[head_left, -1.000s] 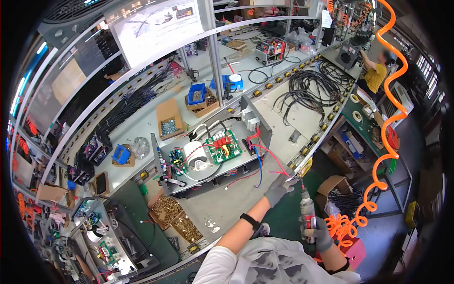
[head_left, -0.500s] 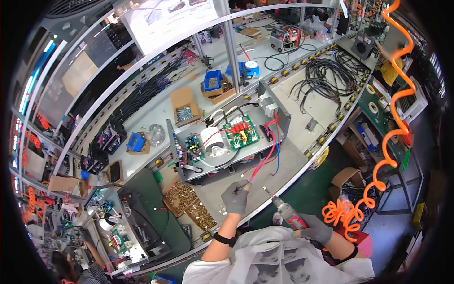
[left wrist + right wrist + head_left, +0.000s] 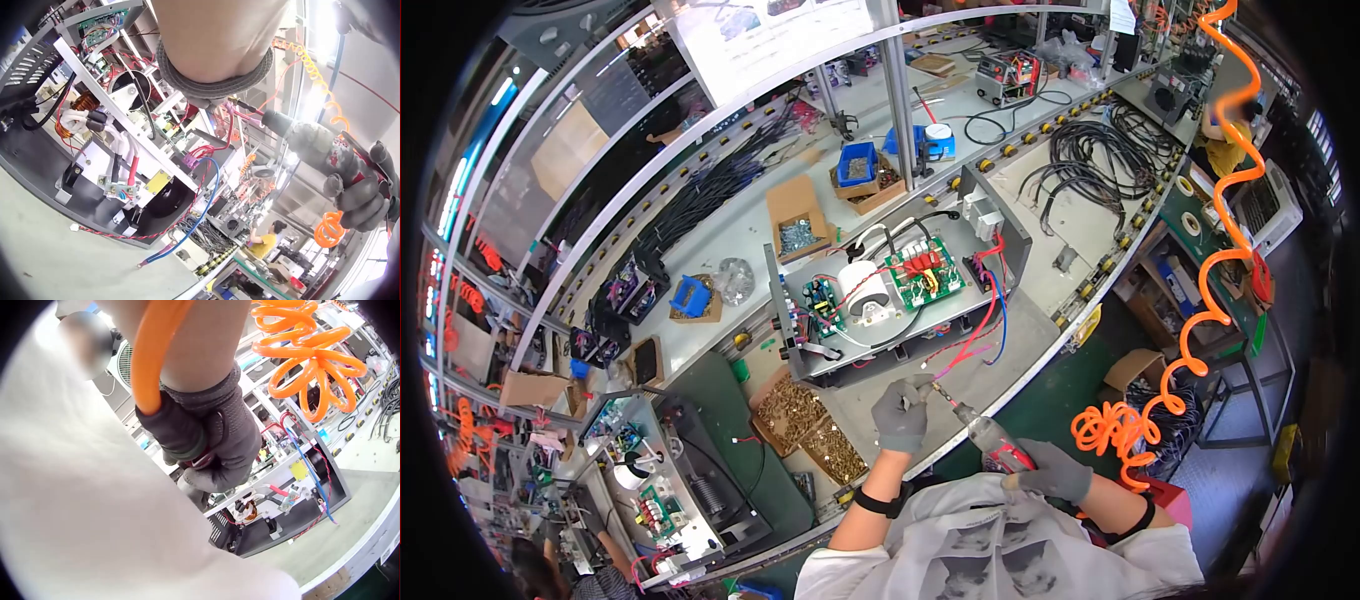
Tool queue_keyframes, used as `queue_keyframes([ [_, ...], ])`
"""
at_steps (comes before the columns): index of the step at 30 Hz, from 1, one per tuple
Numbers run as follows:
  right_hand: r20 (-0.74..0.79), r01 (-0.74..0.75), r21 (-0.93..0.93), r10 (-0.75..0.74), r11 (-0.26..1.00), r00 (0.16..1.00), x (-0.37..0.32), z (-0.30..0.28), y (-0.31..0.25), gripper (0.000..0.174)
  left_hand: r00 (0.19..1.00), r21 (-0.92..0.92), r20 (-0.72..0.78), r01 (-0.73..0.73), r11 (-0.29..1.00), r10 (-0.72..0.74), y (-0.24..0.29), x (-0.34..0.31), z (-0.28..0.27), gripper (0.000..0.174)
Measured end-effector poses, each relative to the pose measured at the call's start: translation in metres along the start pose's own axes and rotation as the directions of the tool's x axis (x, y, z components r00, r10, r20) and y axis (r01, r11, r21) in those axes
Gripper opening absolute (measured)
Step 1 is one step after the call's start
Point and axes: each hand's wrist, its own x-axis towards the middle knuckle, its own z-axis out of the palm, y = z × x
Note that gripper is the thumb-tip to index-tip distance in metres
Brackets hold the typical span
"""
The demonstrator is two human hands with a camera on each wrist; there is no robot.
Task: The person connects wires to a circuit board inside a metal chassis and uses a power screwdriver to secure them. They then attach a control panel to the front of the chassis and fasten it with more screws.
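My left hand (image 3: 900,415), in a grey glove, is just in front of an open metal chassis (image 3: 1018,235) and pinches the ends of red wires (image 3: 978,338). My gloved right hand (image 3: 1055,470) grips a powered screwdriver (image 3: 988,432), its tip pointing at the left fingertips. In the left wrist view, the screwdriver (image 3: 306,137) reaches the red wires (image 3: 240,115); the cuff hides most of the left hand. A blue wire (image 3: 1003,325) hangs loose beside them. Inside the chassis sit a green circuit board (image 3: 935,285) and a white round part (image 3: 860,285).
A coiled orange air hose (image 3: 1190,340) hangs at the right and runs to my right hand. Boxes of brass fasteners (image 3: 790,412) stand left of the chassis, near a second open chassis (image 3: 690,515). Black cables (image 3: 1090,160) lie at the back right. A person in yellow (image 3: 267,240) is farther off.
My left hand has moved left with the red wires, toward the chassis front. The screwdriver, upright at first, has swung left until its tip is at the left fingertips. The head view has shifted.
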Motion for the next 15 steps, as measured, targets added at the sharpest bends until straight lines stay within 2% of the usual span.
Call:
queue_keyframes([
  [3, -0.012, -0.068, -0.010, 0.068, 0.998, 0.998, 0.002, 0.003, -0.010, 0.052, 0.998, 0.015, 0.019, -0.056, 0.998, 0.055, 0.000, 0.002, -0.001, 0.026],
  [4, -0.014, -0.069, -0.009, 0.068, 0.998, 0.998, 0.003, 0.004, -0.009, 0.052, 0.991, 0.094, 0.028, -0.136, 0.986, 0.134, 0.003, 0.003, -0.003, 0.024],
  [5, 0.002, -0.064, 0.052, 0.064, 0.997, 0.998, 0.005, 0.006, -0.008, 0.049, 0.977, 0.171, 0.043, -0.215, 0.962, 0.211, 0.004, 0.004, -0.004, 0.023],
  [6, 0.017, -0.060, 0.113, 0.059, 0.992, 0.998, 0.008, 0.008, -0.005, 0.046, 0.977, 0.170, 0.044, -0.215, 0.962, 0.211, 0.004, 0.006, -0.006, 0.023],
  [7, 0.017, -0.060, 0.113, 0.059, 0.992, 0.998, 0.011, 0.010, -0.002, 0.046, 0.949, 0.183, 0.089, -0.314, 0.932, 0.302, 0.003, 0.009, -0.009, 0.021],
  [8, 0.042, -0.104, 0.241, 0.097, 0.965, 0.994, 0.015, 0.014, 0.001, 0.042, 0.911, 0.191, 0.135, -0.410, 0.892, 0.390, 0.003, 0.011, -0.012, 0.019],
  [9, 0.074, -0.149, 0.364, 0.131, 0.919, 0.989, 0.018, 0.016, 0.003, 0.038, 0.911, 0.192, 0.136, -0.410, 0.892, 0.390, 0.003, 0.012, -0.014, 0.019],
  [10, 0.078, -0.149, 0.365, 0.129, 0.919, 0.989, 0.020, 0.018, 0.000, 0.038, 0.905, 0.254, 0.167, -0.423, 0.870, 0.391, 0.003, 0.013, -0.017, 0.018],
  [12, 0.130, -0.122, 0.547, 0.060, 0.828, 0.990, 0.026, 0.019, -0.011, 0.034, 0.896, 0.319, 0.197, -0.442, 0.838, 0.397, -0.004, 0.014, -0.023, 0.017],
  [14, 0.107, -0.116, 0.492, 0.073, 0.863, 0.992, 0.041, 0.025, -0.014, 0.033, 0.983, 0.314, 0.090, -0.179, 0.932, 0.158, -0.030, 0.013, -0.023, 0.015],
  [15, 0.078, -0.115, 0.434, 0.090, 0.894, 0.993, 0.052, 0.027, -0.015, 0.032, 0.982, 0.318, 0.088, -0.188, 0.929, 0.168, -0.034, 0.020, -0.022, 0.015],
])
